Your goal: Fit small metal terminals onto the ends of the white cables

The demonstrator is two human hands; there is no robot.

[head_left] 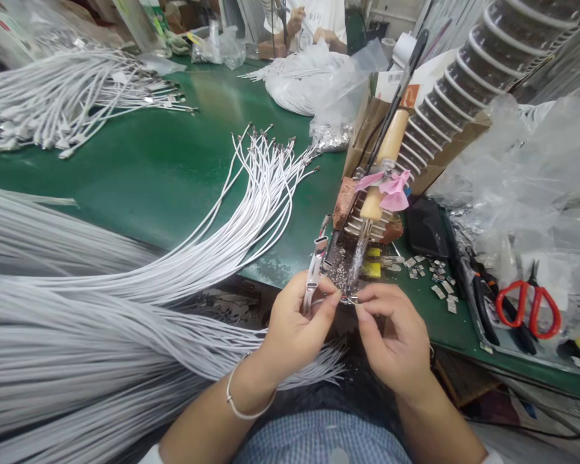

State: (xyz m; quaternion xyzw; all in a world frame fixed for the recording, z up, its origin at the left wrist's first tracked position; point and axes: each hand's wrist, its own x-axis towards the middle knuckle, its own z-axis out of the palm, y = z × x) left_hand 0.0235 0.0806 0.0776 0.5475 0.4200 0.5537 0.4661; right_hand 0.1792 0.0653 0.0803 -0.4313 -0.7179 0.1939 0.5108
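Solder work appears to be the step in hand; the next move likely calls for steady alignment. Our left hand (pixel 297 322) and right hand (pixel 394 338) pinch a piece (pixel 349 299) too small to identify, just below the soldering iron (pixel 372 205). Cable connectors (pixel 321 245), gripped left, point upward, long axis leaning slightly right.

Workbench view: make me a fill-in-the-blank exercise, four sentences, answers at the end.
1. The bracelet circles the person's ____ wrist.
2. The scissors to the right of the right hand have ____ handles.
3. The knotted strip on the wooden-handled tool is ____.
4. The cables fanning onto the bench are ____.

Answers: left; red; pink; white
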